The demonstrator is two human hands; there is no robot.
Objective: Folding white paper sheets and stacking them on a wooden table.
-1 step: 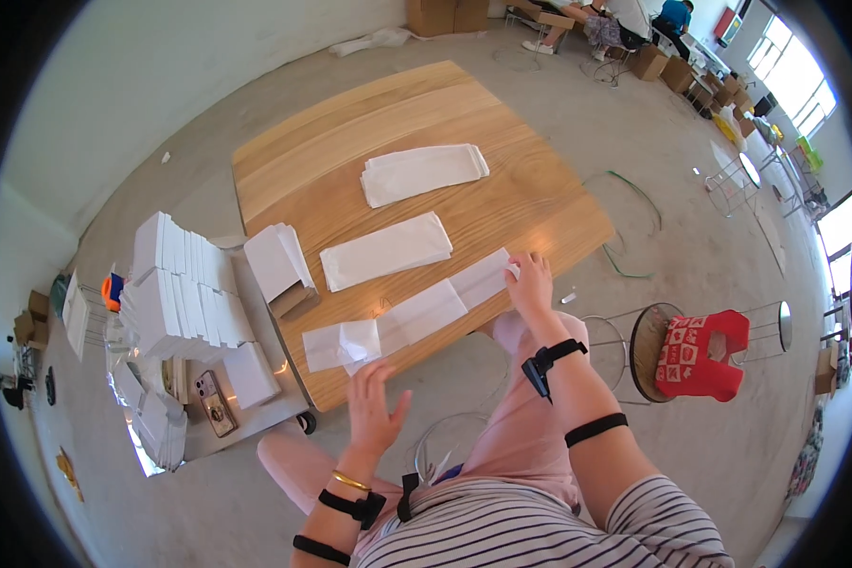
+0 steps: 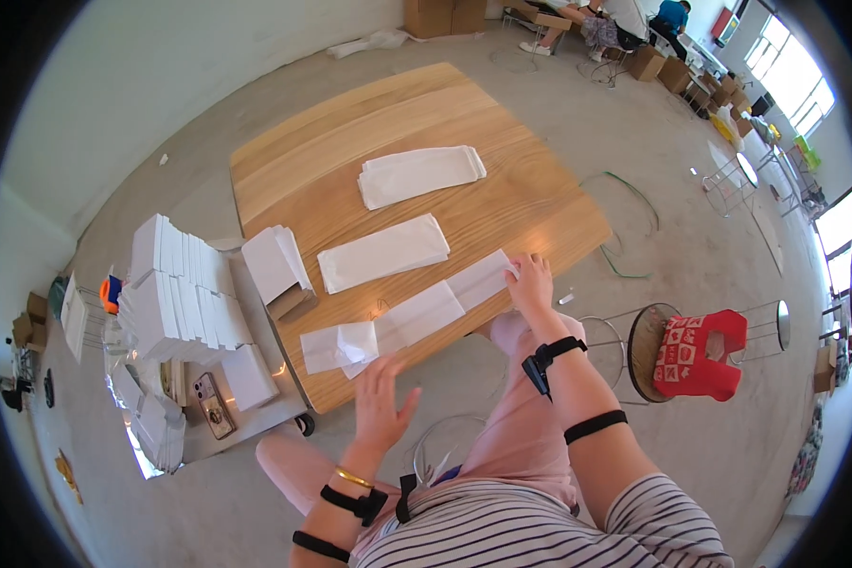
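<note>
The right grip (image 2: 532, 287), half-curled, apparently steadies the white strip (image 2: 418, 318) along the near edge of the bench (image 2: 525, 180), pinch unclear; the left grip (image 2: 380, 409) hangs open, seemingly empty.

Paper strip (image 2: 418, 317) on table (image 2: 511, 213), near edge | paper stacks (image 2: 383, 253) behind it | cart (image 2: 260, 426) left | bag (image 2: 696, 358) on stool (image 2: 642, 364), right

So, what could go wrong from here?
The long, thin, translucent white strip lies close to the near edge of the brown wooden table, so it might slide off or crease. The tall, uneven pile of white pieces on the silver-coloured cart could topple if bumped, perhaps onto the rectangular patterned phone nearby.
</note>
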